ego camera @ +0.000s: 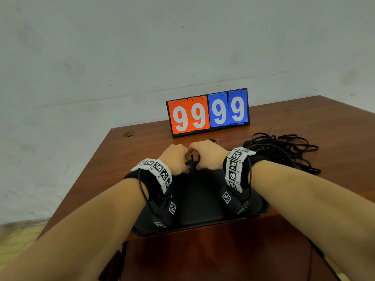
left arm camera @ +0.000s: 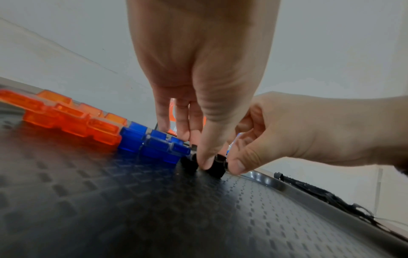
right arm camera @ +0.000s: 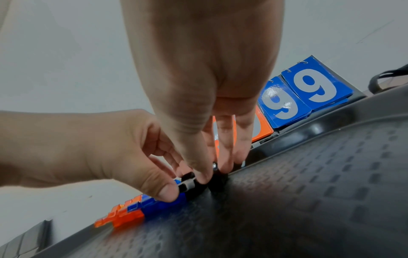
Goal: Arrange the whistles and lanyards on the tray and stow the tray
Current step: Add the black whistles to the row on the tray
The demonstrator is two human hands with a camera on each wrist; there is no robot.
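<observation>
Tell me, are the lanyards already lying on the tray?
No, the black lanyards lie in a tangle on the table, to the right of the tray.

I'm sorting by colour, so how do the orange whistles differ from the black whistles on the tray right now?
The orange whistles are translucent orange; the black whistles are opaque and dark. The orange whistles lie untouched at the row's left end, while the left hand and the right hand pinch the black whistles at its right end. Blue whistles separate the two groups. Both lie on the tray along its far rim.
</observation>
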